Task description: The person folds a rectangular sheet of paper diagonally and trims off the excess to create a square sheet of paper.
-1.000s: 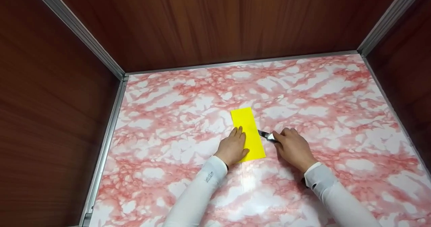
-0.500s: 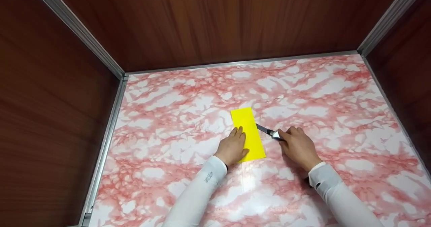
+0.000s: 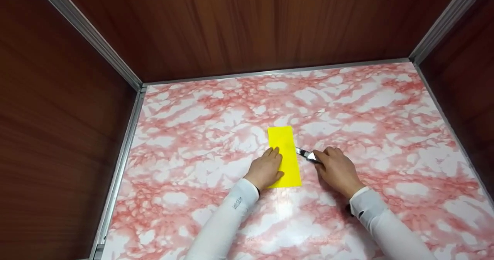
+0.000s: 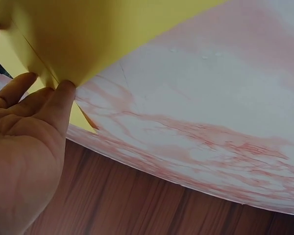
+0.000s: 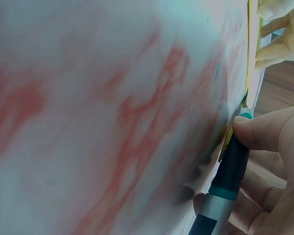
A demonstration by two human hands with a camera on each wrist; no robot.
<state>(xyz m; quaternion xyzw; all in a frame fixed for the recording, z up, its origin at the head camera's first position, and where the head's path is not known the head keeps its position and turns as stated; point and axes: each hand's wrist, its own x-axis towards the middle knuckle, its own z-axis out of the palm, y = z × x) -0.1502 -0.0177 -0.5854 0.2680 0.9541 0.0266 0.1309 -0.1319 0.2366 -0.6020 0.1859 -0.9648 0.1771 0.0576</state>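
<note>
A yellow folded sheet of paper (image 3: pixel 287 163) lies on the marbled tabletop, its long side running away from the person. The left hand (image 3: pixel 265 168) rests on its left side with the fingers extended. In the left wrist view that hand's fingertips (image 4: pixel 66 90) touch the yellow paper (image 4: pixel 103 34). The right hand (image 3: pixel 337 171) grips a knife (image 3: pixel 310 156) with a dark and silver handle. Its blade points left, and the tip meets the paper's right edge. In the right wrist view the thumb (image 5: pixel 264 128) presses along the knife's handle (image 5: pixel 232 164).
The red-and-white marbled tabletop (image 3: pixel 193 136) surrounds both hands. Dark wood-grain panels (image 3: pixel 247 24) stand at the back and both sides, with metal strips (image 3: pixel 127 73) at the corners and along the edges.
The yellow paper has turned slightly and shifted toward the person under the left hand. The right hand with the knife moved right and away, then came back left to the paper's edge.
</note>
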